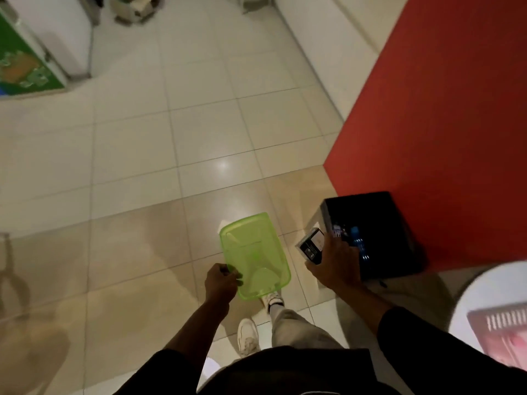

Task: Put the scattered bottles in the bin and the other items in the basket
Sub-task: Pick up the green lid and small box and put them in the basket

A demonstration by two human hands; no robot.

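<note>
My left hand (221, 282) grips the near edge of a translucent green plastic lid (253, 253), held flat above the tiled floor. My right hand (335, 260) holds a small dark box with a white label (310, 243), just left of the black bin (379, 220). The bin stands on the floor against the red wall, and bottles with blue caps (356, 238) show inside it. A reddish-pink slatted basket (504, 329) sits on a white round table at the lower right, partly cut off by the frame edge.
A red wall (442, 124) fills the right side. The white round table (470, 295) is at the lower right. A green patterned cabinet (25, 64) and a white unit stand at the far left. My feet in white shoes (248, 334) are below the lid.
</note>
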